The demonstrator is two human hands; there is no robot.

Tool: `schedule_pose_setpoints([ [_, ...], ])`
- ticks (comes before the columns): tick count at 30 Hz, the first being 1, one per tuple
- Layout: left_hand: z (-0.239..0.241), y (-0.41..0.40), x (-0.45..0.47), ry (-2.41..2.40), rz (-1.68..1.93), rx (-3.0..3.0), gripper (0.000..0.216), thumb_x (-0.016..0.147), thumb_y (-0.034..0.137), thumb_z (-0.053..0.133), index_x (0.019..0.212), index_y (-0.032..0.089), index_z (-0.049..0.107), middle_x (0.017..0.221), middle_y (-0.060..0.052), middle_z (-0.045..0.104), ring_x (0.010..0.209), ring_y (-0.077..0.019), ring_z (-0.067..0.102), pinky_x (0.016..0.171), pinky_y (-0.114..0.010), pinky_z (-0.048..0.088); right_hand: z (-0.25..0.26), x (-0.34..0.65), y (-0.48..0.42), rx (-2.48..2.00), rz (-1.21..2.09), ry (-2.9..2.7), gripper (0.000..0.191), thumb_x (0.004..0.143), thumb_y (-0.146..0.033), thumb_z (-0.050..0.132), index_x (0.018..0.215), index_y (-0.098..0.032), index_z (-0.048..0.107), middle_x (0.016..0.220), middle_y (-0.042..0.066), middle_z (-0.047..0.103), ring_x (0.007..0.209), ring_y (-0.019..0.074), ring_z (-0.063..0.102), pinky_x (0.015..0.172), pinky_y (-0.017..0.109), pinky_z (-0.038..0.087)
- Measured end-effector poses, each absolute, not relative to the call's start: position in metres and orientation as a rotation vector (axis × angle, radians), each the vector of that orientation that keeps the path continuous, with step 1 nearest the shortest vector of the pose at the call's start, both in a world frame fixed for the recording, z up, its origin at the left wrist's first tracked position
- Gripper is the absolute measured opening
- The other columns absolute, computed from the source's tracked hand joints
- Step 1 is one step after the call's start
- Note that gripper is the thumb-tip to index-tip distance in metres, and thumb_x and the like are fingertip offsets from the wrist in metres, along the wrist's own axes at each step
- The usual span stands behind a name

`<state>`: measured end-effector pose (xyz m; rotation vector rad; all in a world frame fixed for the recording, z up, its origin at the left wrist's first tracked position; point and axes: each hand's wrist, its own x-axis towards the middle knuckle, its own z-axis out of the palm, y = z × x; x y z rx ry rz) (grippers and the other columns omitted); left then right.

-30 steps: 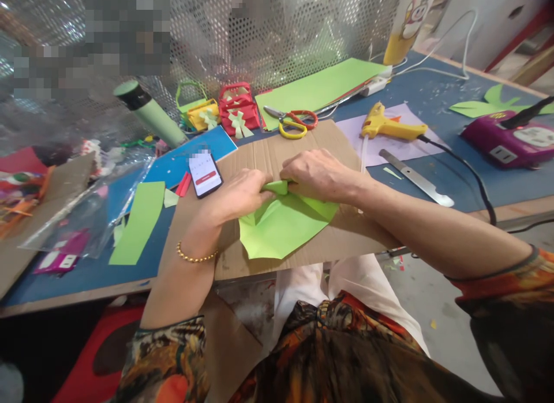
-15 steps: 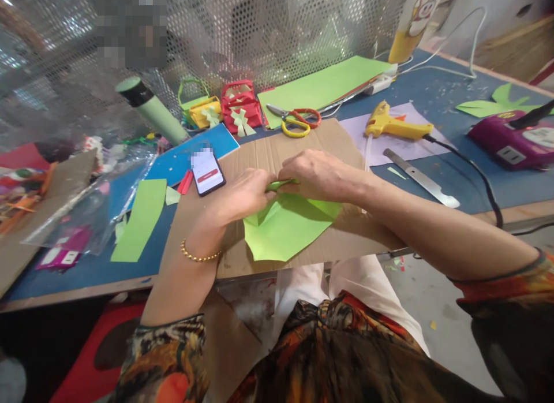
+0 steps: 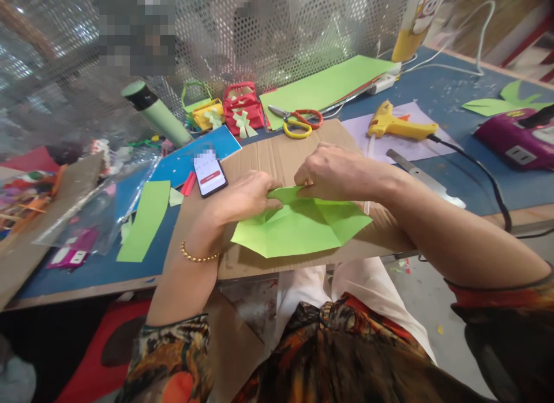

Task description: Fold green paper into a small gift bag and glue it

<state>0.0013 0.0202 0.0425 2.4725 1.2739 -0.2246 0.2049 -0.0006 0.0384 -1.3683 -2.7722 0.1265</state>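
A creased sheet of light green paper (image 3: pixel 298 230) is held between my two hands over a brown cardboard sheet (image 3: pixel 277 152). My left hand (image 3: pixel 251 198) pinches its upper left edge, thumb on the near side. At the upper edge, right of the middle, my right hand (image 3: pixel 326 172) is closed on the same paper. Fold lines run across it, and its lower part spreads toward me. The fingertips behind the paper are hidden.
Beyond the cardboard lie scissors (image 3: pixel 298 123), small red paper bags (image 3: pixel 243 111) and green sheets (image 3: pixel 329 91). To the right are a yellow glue gun (image 3: pixel 400 126) and a metal blade (image 3: pixel 426 178). A phone (image 3: pixel 210 175) and a green strip (image 3: pixel 145 221) lie left.
My right hand has shifted right, away from my left. The green paper has spread wider between them, showing more of its upper edge and folds. Both hands still grip it.
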Motion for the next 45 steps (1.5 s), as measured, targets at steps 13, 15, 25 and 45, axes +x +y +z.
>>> schedule_pose_setpoints([
  [13,0.060,0.022,-0.007,1.318,-0.238,2.387,0.027,0.072,0.040,0.072,0.087,0.017,0.071,0.075,-0.001,0.064,0.069,-0.0155,0.054,0.062,-0.029,0.033,0.029,0.185,-0.003,-1.372,0.252,-2.654,0.018,0.093,-0.026,0.065,0.086,-0.017,0.079,0.075,0.005,0.072,0.059,0.0115,0.045,0.059,0.031,0.021],
  [15,0.066,0.021,-0.010,1.385,-0.329,2.396,0.028,0.071,0.044,0.073,0.080,0.018,0.067,0.072,-0.001,0.063,0.067,-0.0163,0.054,0.060,-0.029,0.033,0.028,0.186,-0.002,-1.403,0.204,-2.636,0.020,0.093,-0.025,0.063,0.083,-0.017,0.079,0.071,0.004,0.069,0.058,0.0113,0.041,0.058,0.031,0.019],
  [25,0.065,0.017,-0.013,1.486,-0.493,2.409,0.024,0.076,0.030,0.061,0.056,0.021,0.051,0.055,0.003,0.042,0.054,-0.0132,0.043,0.055,-0.032,0.025,0.032,0.191,-0.002,-1.396,0.242,-2.640,0.024,0.091,-0.023,0.059,0.072,-0.017,0.073,0.064,0.002,0.061,0.056,0.0111,0.032,0.059,0.031,0.018],
  [45,0.053,0.022,-0.004,1.561,-0.163,2.219,0.025,0.074,0.028,0.069,0.063,0.021,0.048,0.062,0.005,0.045,0.057,-0.0109,0.044,0.052,-0.029,0.026,0.029,0.192,0.001,-1.563,0.216,-2.541,0.024,0.091,-0.027,0.058,0.078,-0.017,0.076,0.063,0.002,0.058,0.057,0.0120,0.033,0.058,0.029,0.021],
])
